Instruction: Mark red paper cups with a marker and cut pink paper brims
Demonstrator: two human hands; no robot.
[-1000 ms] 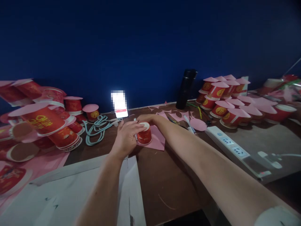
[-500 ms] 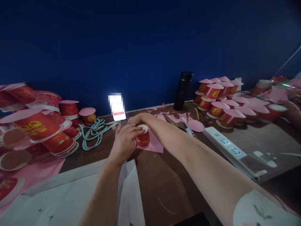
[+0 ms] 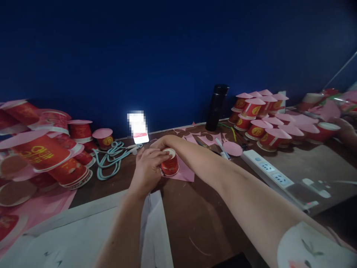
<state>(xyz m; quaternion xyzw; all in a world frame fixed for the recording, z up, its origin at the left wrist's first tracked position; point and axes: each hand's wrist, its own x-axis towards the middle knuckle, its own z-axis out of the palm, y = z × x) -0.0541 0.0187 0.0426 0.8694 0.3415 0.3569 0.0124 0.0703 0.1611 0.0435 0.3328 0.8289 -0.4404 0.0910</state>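
Observation:
A red paper cup (image 3: 170, 166) stands upside down on a sheet of pink paper (image 3: 186, 172) in the middle of the table. My left hand (image 3: 150, 165) grips the cup from the left, with its fingertips over the pale base. Reaching across from the right, my right hand (image 3: 159, 142) bends round behind the cup. Its fingers are hidden by my left hand, so I cannot see what they hold.
Red cups with pink paper discs stand at left (image 3: 46, 150) and right (image 3: 275, 139). A lit phone (image 3: 141, 138), cable (image 3: 107, 163), black flask (image 3: 217, 108), paper scraps, power strip (image 3: 267, 169) and white board (image 3: 83, 230) lie around. Another person's hand (image 3: 346, 130) is at far right.
My right hand has shifted left behind the cup, and a slim white stick seen between my hands is now hidden. My left hand stays on the cup. The view has turned slightly right.

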